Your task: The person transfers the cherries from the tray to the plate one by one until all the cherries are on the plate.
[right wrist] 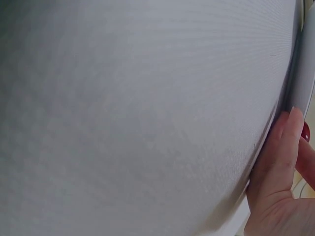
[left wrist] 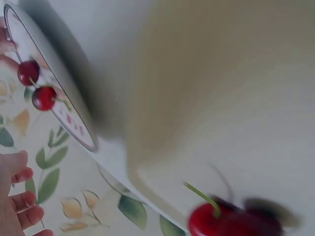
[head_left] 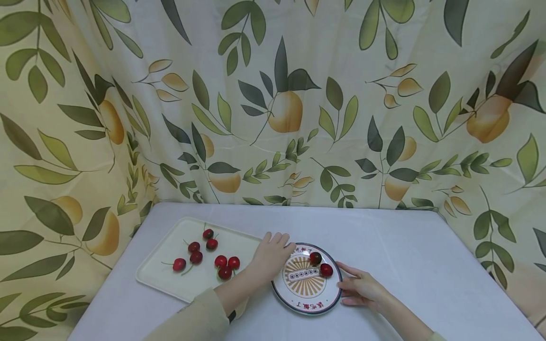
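Plate (head_left: pixel 294 293), one: round, white, dark rim, sunburst in orange at centre, red characters near the edge at top and bottom. Located right of the tray, just beside it. Whether its base lies flat on the table is unclear.

Cherries on the plate (head_left: pixel 326 270), two: dark red, side by side on the right half; green stems visible from the left wrist.

Right hand (head_left: pixel 364 289), one: at the plate's right edge. Grip closed on the rim, fingers to either side of it in the right wrist view, where one of the cherries shows partly behind the fingers.

Left hand (head_left: pixel 270 258), one: between tray and plate, near the plate's left edge. Grip unclosed, fingers extended and loosely spread, holding nothing; the left wrist view shows the fingers apart from the plate.

Tray (head_left: pixel 162 255), one: off-white, rectangular, rounded corners, set at a slant on the left; near right portion covered by the left forearm.

Cherries on the tray (head_left: pixel 196 257), eight visible: five loosely grouped left of centre, three clustered nearer the left arm.

Sleeve (head_left: pixel 196 315), left arm: beige.

Table (head_left: pixel 405 246), one: white covering.

Patterned cloth (head_left: pixel 273 189), hanging behind and at the sides: cream ground, green leaves, orange fruit.
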Tool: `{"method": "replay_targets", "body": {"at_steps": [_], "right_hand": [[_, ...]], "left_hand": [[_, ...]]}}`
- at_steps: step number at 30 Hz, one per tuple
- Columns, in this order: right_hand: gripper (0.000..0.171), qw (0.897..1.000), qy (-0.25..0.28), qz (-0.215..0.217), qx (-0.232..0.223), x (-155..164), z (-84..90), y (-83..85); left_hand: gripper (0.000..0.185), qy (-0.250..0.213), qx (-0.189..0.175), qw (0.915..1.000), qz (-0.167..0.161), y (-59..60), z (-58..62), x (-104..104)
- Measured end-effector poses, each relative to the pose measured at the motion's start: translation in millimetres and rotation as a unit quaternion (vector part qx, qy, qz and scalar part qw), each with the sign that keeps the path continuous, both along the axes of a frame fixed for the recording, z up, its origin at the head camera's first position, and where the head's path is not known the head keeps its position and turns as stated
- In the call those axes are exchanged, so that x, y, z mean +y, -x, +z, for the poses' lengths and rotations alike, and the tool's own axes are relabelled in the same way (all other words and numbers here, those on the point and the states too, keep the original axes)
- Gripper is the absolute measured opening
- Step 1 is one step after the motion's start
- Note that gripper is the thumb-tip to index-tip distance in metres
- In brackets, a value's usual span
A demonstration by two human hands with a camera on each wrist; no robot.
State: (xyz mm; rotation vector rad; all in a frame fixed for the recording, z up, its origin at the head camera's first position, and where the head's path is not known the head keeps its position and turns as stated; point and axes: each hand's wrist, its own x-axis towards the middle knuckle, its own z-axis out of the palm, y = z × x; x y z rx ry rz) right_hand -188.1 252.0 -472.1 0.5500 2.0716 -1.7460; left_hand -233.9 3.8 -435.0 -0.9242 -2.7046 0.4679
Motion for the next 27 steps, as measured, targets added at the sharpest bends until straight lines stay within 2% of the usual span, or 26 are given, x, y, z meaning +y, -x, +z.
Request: {"method": "replay_targets", "body": {"at_steps": [5,7,12,16,22,27], "right_hand": [[0.070,1.000,0.001,0.000,0.001,0,0.5,-1.6],[0.070,1.000,0.002,0.001,0.002,1,0.8,-1.9],[0.070,1.000,0.004,0.003,0.002,1,0.6,-1.5],[0.069,1.000,0.004,0.002,0.000,0,0.6,-1.0],[0.070,1.000,-0.003,-0.003,-0.003,-1,1.4,-0.9],[0.069,1.000,-0.006,-0.003,-0.002,-1,1.4,-0.9]], "left_hand": [[0.039,-0.026,-0.014,0.9994,0.020,1.5,0.2,-33],[0.034,-0.043,0.000,0.9988,0.022,1.8,-1.0,-47],[0.022,-0.082,0.064,0.9945,0.014,0.5,-4.4,-85],[0.023,-0.098,0.073,0.9922,0.022,-0.3,-7.0,-115],[0.028,-0.138,0.070,0.9862,0.059,-0.8,-11.2,-161],[0.029,-0.151,0.068,0.9812,0.100,-4.7,-13.0,-194]]}}
